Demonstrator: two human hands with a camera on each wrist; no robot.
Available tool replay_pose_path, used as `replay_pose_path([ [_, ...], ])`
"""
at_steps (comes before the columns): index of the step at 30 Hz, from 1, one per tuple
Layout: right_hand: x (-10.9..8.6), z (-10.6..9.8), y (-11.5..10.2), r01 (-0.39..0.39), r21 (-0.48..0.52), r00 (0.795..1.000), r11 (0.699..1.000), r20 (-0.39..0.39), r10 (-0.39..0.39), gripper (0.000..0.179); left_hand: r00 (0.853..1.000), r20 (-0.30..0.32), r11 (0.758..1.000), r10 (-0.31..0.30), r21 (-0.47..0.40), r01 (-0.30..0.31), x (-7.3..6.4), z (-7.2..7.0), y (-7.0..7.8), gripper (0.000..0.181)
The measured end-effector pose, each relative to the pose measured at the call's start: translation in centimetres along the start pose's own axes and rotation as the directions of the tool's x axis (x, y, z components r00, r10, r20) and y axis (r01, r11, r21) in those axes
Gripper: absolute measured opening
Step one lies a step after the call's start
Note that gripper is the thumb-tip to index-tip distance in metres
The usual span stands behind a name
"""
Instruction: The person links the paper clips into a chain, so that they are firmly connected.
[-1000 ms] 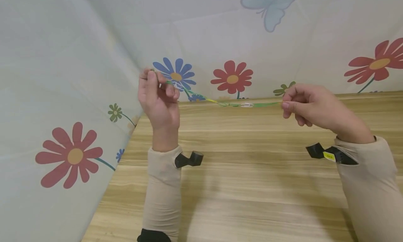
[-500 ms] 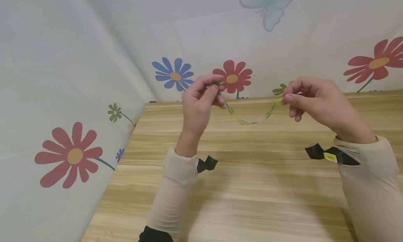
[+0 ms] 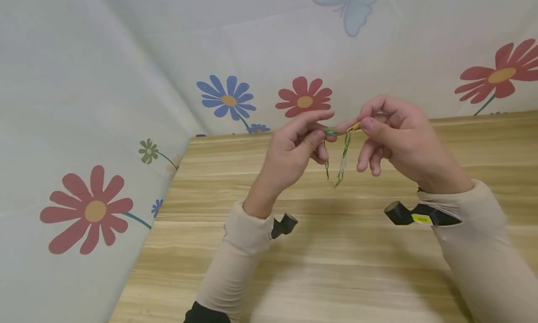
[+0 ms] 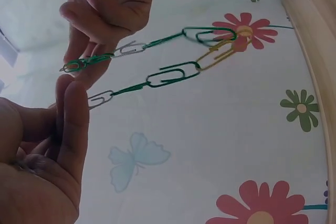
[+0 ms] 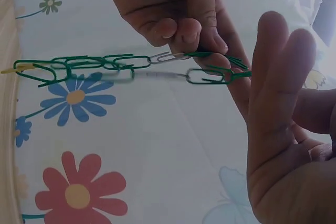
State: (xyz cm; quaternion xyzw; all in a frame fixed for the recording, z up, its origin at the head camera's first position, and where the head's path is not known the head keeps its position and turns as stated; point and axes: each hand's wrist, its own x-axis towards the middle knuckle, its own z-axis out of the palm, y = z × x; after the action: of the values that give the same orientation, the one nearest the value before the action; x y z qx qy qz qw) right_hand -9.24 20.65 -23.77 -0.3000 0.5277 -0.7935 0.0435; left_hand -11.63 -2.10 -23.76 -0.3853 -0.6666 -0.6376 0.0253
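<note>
A chain of linked paperclips, green, yellow and white, hangs in a loop between my hands, above the table. My left hand [image 3: 294, 138] pinches a green paperclip [image 3: 332, 132] at one end between thumb and fingers, its index finger stretched out above. At the other end, a yellow paperclip [image 3: 354, 126] is pinched between thumb and index finger of my right hand [image 3: 397, 131]; its other fingers hang loosely. The fingertips of both hands are close together. In the left wrist view, a yellow paperclip [image 4: 215, 53] links green ones at the loop's low end.
Below the hands lies a wood-grain table [image 3: 328, 248]. A pale cloth [image 3: 138, 47] printed with flowers and a butterfly stands behind it and along its left side. A black wrist camera [image 3: 284, 225] sits on the left sleeve, another wrist camera [image 3: 399, 213] on the right.
My left hand has moved right toward my right hand, which has shifted slightly left. The chain, nearly straight a second ago, now hangs in a narrow loop. The head view has turned slightly.
</note>
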Motion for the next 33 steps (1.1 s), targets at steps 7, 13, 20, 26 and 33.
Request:
replay_pose_path([
  [7,0.0,0.7,0.2,0.046,0.103,0.999,0.994,0.015,-0.047,0.009,0.994,-0.063,0.996,0.087,-0.007,-0.088,-0.3,0.1,0.6,0.022],
  [13,-0.1,1.4,0.4,0.069,0.024,0.998,0.997,-0.012,-0.069,0.008,0.99,-0.08,0.993,0.119,0.0,-0.12,-0.4,0.4,1.2,0.017],
  [20,-0.2,2.1,0.2,0.048,-0.054,0.99,0.997,-0.132,-0.055,0.007,0.989,-0.068,0.991,0.134,0.004,-0.134,-0.4,0.9,1.4,0.016],
  [26,-0.5,1.7,-0.5,0.001,-0.056,0.987,0.998,-0.162,-0.01,0.008,0.993,-0.083,0.996,0.078,0.039,-0.075,-0.5,0.9,1.4,0.018],
  [33,-0.5,1.5,-0.9,0.005,-0.156,0.987,0.988,-0.161,-0.03,0.011,0.995,-0.075,0.997,0.063,0.053,-0.059,-0.6,0.9,1.4,0.018],
])
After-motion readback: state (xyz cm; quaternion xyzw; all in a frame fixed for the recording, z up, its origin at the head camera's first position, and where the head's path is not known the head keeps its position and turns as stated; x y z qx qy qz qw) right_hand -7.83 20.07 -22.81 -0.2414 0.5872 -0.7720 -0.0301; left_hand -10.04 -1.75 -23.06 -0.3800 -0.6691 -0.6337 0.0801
